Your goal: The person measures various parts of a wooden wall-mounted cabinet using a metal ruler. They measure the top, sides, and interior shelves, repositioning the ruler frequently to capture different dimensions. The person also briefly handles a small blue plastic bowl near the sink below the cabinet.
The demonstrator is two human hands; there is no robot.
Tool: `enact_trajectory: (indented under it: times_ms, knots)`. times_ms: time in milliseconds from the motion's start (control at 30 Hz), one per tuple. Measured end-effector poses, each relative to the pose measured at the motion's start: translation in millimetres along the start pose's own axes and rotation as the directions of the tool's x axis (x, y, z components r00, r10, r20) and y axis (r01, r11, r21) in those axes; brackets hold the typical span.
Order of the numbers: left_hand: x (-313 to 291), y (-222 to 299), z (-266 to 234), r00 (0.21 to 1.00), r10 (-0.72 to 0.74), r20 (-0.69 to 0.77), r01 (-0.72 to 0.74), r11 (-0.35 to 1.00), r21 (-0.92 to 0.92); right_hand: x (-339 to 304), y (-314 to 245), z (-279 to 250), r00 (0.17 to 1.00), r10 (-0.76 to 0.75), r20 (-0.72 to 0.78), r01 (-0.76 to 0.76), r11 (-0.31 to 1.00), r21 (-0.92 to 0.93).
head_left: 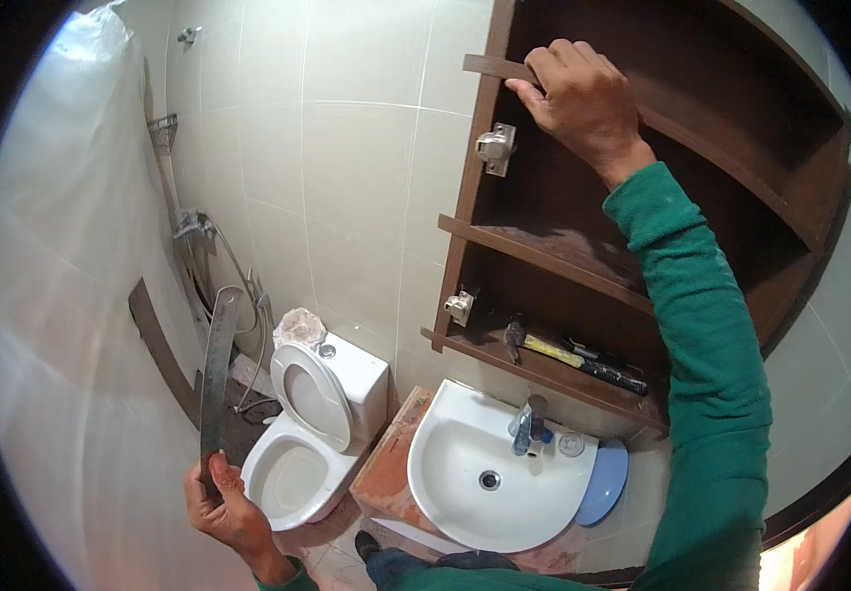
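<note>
My left hand [230,508] is closed round the lower end of a long steel ruler [217,364], which points up in front of the toilet. At the top, my right hand [588,103] has its fingers wrapped over a brown wooden strip [490,67] along the front edge of the upper shelf. The strip's left end sticks out past the side of the brown wall cabinet [469,187]. The cabinet has no door on its front, and two metal hinges, an upper hinge [495,149] and a lower hinge [460,307], sit on its left side.
A hammer [568,360] with a yellow and black handle lies on the bottom shelf. Below are a white washbasin [435,443] with a tap [526,428] and a toilet [278,483] with its lid raised. Translucent plastic sheeting [71,295] hangs at the left.
</note>
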State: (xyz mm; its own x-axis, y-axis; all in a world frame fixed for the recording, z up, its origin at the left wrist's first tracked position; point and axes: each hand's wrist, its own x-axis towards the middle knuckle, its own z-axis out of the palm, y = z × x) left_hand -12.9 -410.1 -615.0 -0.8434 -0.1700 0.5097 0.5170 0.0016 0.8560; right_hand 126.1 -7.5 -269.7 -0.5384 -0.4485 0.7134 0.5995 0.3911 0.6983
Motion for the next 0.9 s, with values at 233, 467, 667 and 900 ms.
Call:
enact_trajectory:
  times_ms: [233,467,667,900]
  knots:
    - [1.9,-19.1,13.0,0.996,-0.069,0.055,0.071,0.997,-0.037,5.0,-1.4,10.5,0.993,-0.084,-0.085,0.092,0.992,0.09]
    - [5.9,-26.1,31.2,0.984,-0.08,0.159,0.091,0.994,-0.066,3.4,2.8,10.7,0.978,-0.141,-0.155,0.156,0.984,0.084]
    - [3.5,-32.4,35.7,0.976,-0.085,0.199,0.103,0.991,-0.081,6.0,2.8,10.4,0.979,-0.17,-0.117,0.182,0.978,0.106]
    - [8.3,-24.3,34.6,0.96,-0.043,0.278,0.059,0.997,-0.05,20.4,14.9,-33.1,0.957,0.283,-0.065,-0.23,0.875,0.425]
